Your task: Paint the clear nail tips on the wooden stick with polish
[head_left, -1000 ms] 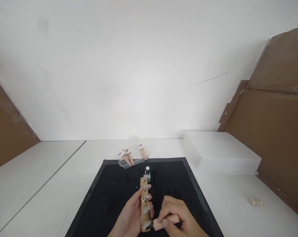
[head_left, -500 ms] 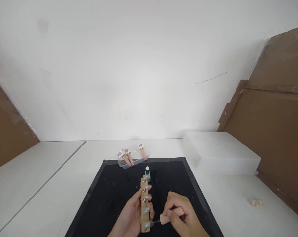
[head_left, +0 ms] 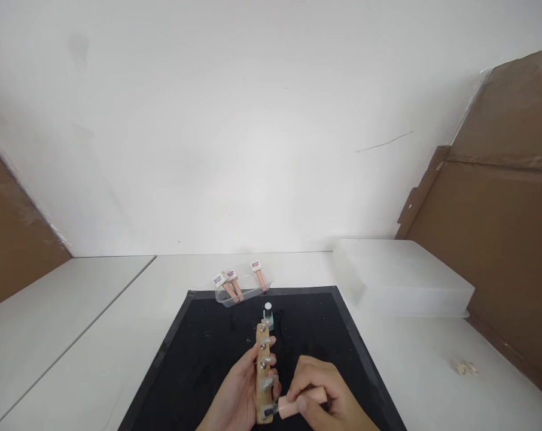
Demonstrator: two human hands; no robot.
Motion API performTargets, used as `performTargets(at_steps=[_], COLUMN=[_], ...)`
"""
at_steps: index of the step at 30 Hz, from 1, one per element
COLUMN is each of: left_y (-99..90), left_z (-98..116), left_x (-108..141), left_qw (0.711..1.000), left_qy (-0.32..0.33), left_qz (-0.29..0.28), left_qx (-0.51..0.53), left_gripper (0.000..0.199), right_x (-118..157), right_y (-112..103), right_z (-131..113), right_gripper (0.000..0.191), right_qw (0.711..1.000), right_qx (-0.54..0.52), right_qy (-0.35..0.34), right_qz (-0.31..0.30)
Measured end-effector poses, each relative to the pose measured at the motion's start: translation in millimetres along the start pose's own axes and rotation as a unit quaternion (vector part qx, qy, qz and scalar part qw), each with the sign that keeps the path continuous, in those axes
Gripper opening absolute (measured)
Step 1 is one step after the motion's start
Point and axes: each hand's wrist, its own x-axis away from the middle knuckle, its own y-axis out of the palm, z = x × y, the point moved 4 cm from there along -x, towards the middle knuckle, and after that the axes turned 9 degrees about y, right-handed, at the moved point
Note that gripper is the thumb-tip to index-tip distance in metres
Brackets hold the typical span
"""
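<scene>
My left hand (head_left: 236,392) holds a narrow wooden strip (head_left: 262,396) from beneath, its fingers curled round the far side. Clear nail tips (head_left: 268,383) stick out along the strip, with round metal studs between them. In my right hand (head_left: 325,395) is a pink-handled nail polish brush (head_left: 295,407), pinched between thumb and fingers. Its dark bristles lie on the nearest nail tip (head_left: 266,413). Just past the strip's far end stands a small teal bottle (head_left: 268,317) with a dark, white-topped cap, partly hidden by the strip.
A clear plastic tray (head_left: 228,303) with pink-capped nail polish bottles (head_left: 233,286) sits behind the black mat (head_left: 208,341). On the right are a translucent white box (head_left: 414,293) and small beige rings (head_left: 463,367). Cardboard panels (head_left: 490,227) flank the white table.
My right hand has moved slightly left, and the brush has gone from beside the nearest nail tip onto it. My left hand and the strip have stayed almost still.
</scene>
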Motion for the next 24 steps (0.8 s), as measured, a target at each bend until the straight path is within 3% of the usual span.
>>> performTargets(at_steps=[7,14,24], left_y=[-1.3,-2.4,-2.0], left_z=[-2,-1,-2], left_x=[-1,-1,-1], left_qw=[1.000,1.000,1.000], left_qy=[-0.001,-0.006,-0.016], left_qz=[-0.002,0.000,-0.024], left_qx=[0.007,0.009,-0.001], left_gripper=[0.033,0.034,0.038], right_x=[0,0,0], right_y=[1,-3,-8], right_z=[4,14,6], right_gripper=[0.016,0.020,0.020], right_qw=[1.000,0.997,0.996], right_qx=[0.021,0.014,0.008], right_qy=[0.013,0.072,0.071], right_qz=[-0.004,0.025,0.056])
